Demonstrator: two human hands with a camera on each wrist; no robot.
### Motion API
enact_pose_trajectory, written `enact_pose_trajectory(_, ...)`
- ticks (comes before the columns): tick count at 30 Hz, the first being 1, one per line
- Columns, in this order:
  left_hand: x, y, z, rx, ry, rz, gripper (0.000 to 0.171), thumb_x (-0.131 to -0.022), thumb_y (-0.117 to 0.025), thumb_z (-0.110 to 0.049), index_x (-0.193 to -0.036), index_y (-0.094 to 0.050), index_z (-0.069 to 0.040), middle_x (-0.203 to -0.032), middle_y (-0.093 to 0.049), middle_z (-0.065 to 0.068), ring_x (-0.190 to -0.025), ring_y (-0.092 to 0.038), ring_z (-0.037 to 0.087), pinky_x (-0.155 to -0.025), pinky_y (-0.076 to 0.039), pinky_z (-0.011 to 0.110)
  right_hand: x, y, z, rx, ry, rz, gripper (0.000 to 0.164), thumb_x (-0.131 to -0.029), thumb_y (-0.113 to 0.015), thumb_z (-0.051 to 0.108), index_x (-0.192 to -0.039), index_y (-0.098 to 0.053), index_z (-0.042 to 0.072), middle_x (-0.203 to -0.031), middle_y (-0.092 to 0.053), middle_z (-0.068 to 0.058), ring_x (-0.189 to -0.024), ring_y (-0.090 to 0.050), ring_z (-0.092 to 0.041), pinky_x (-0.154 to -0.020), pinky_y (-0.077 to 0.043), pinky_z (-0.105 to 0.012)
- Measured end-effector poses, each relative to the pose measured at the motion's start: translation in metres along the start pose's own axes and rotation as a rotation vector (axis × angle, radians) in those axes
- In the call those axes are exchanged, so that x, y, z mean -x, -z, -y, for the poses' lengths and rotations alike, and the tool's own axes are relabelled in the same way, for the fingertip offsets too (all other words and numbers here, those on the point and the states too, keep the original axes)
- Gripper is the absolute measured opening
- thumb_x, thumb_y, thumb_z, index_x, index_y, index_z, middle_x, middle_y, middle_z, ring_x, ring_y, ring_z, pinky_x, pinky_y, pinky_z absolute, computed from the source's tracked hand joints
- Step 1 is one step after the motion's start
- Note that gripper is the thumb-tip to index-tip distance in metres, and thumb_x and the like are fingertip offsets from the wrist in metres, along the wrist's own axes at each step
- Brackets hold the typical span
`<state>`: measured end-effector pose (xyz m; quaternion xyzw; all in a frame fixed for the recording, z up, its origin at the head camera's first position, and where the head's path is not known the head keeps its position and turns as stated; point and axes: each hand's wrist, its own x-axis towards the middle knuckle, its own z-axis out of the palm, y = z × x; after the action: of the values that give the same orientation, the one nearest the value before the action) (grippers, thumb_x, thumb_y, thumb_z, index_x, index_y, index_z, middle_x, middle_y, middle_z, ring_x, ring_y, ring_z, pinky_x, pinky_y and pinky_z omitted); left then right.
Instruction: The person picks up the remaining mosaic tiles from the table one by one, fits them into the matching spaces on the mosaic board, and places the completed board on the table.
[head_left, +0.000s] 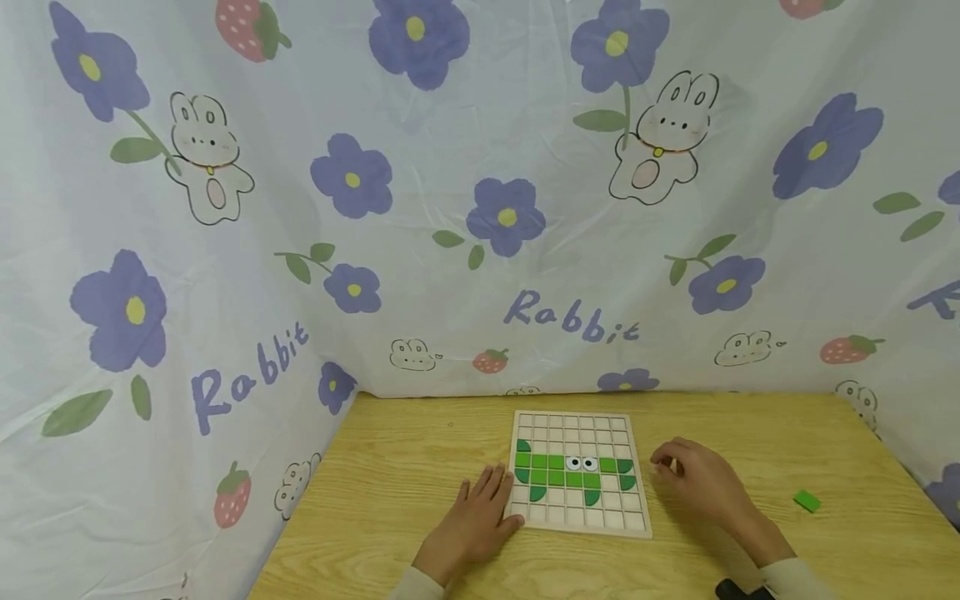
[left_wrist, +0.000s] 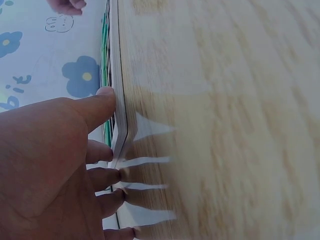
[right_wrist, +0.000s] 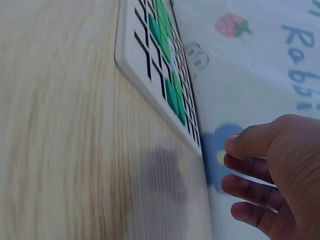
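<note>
A wooden grid board (head_left: pixel 567 516) lies on the table, with light green square tiles (head_left: pixel 557 477), dark green quarter-round tiles (head_left: pixel 592 497) and two eye tiles (head_left: pixel 573 463) set in its cells. Fingers spread, my left hand (head_left: pixel 474 518) rests along the board's left edge; in the left wrist view its thumb (left_wrist: pixel 106 102) touches the rim. My right hand (head_left: pixel 705 483) hovers just right of the board, fingers loosely bent. The right wrist view shows nothing between its thumb and fingers. One loose light green tile (head_left: pixel 807 501) lies on the table, right of that hand.
The wood-grain table (head_left: pixel 390 467) is bordered at the back and sides by a white curtain (head_left: pixel 442 333) printed with flowers, rabbits and strawberries. A black object (head_left: pixel 738 591) shows beside my right wrist at the lower edge of the head view.
</note>
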<state>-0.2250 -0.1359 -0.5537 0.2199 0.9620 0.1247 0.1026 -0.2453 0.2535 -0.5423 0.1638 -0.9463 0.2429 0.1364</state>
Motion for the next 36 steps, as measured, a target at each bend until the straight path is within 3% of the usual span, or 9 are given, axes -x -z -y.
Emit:
enact_pose_trajectory(10, -0.001, -0.002, 0.001, 0.003, 0.010, 0.008, 0.075, -0.112, -0.049, -0.052, -0.171, -0.026, -0.011, -0.179, -0.018, 0.013, -0.167, -0.018, 0.035, -0.129, -0.023, 0.066, 0.030, 0.040, -0.056, 0.035, -0.079, -0.025, 0.009, -0.093, -0.080, 0.004, -0.100, -0.079, 0.010, -0.088, -0.070, 0.005, -0.072, -0.058, -0.001, -0.061, -0.051, -0.026)
enact_pose_trajectory(19, -0.001, -0.001, 0.001, 0.000, 0.010, 0.010, 0.076, -0.112, -0.049, -0.052, -0.171, -0.026, -0.010, -0.179, -0.019, 0.013, -0.166, -0.018, 0.036, -0.129, -0.024, 0.066, 0.048, 0.073, -0.093, 0.034, -0.230, 0.079, 0.014, -0.099, -0.070, 0.005, -0.110, -0.077, 0.000, -0.101, -0.078, -0.011, -0.083, -0.071, -0.023, -0.069, -0.060, -0.042)
enact_pose_trajectory(25, -0.001, -0.002, 0.002, -0.006, 0.000, 0.003, 0.076, -0.112, -0.049, -0.053, -0.171, -0.027, -0.010, -0.179, -0.020, 0.014, -0.166, -0.020, 0.036, -0.128, -0.024, 0.067, 0.055, 0.084, -0.111, 0.047, -0.330, 0.187, 0.025, -0.100, -0.071, 0.014, -0.117, -0.074, -0.004, -0.110, -0.076, -0.022, -0.091, -0.073, -0.033, -0.075, -0.059, -0.054)
enact_pose_trajectory(36, -0.002, -0.004, 0.002, 0.000, 0.005, 0.000, 0.076, -0.112, -0.049, -0.053, -0.171, -0.027, -0.011, -0.179, -0.020, 0.013, -0.166, -0.019, 0.035, -0.129, -0.024, 0.067, 0.063, 0.088, -0.131, 0.050, -0.419, 0.280, 0.035, -0.101, -0.072, 0.020, -0.115, -0.071, -0.012, -0.110, -0.074, -0.030, -0.089, -0.074, -0.040, -0.072, -0.060, -0.053)
